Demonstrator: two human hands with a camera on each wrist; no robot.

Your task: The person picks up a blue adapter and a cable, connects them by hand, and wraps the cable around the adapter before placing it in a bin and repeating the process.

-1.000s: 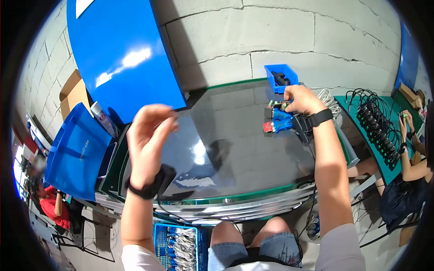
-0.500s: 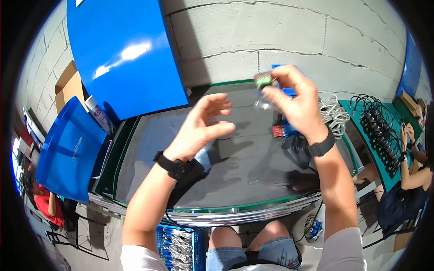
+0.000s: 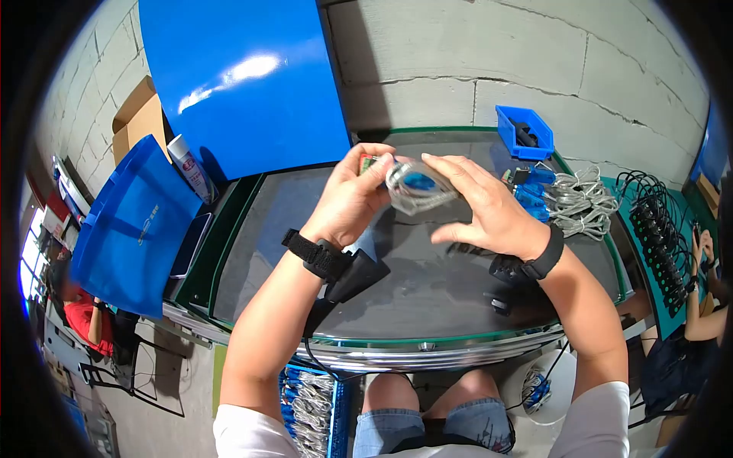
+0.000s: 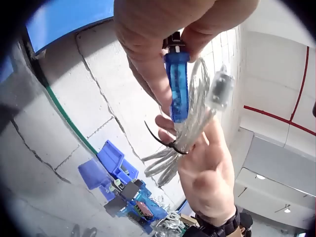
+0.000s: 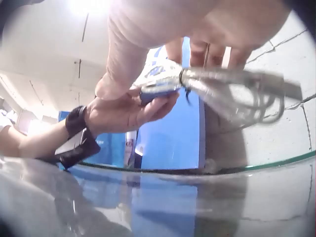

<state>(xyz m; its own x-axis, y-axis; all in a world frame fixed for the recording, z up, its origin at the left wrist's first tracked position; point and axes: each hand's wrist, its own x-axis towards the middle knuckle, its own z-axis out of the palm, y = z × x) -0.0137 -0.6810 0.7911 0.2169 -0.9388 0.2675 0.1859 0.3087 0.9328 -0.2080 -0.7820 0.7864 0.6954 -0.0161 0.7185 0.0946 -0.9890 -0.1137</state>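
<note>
My left hand (image 3: 347, 197) pinches the end of a translucent blue connector (image 4: 177, 91) on a bundled cable. A bit of green and red shows between its fingers in the head view. The cable's clear grey coil (image 3: 416, 202) extends to the right, bound by a black tie (image 4: 172, 144). On its loose end is a clear plug (image 4: 220, 93). My right hand (image 3: 492, 210) is at the coil's right side, fingers extended along it and thumb held apart below. Both hands are raised over the dark table mat (image 3: 412, 294).
At the table's right lie more blue connectors (image 3: 532, 200) with grey coiled cables (image 3: 580, 202). Behind them stands a small blue bin (image 3: 527, 130) holding black parts. A blue crate (image 3: 336, 412) of bundled cables is below the front edge. A spray can (image 3: 191, 168) stands at left.
My right hand has brought the bundled cable from the right side to the middle. My left hand, empty before, has moved up and right and now pinches its connector; the right fingers have straightened.
</note>
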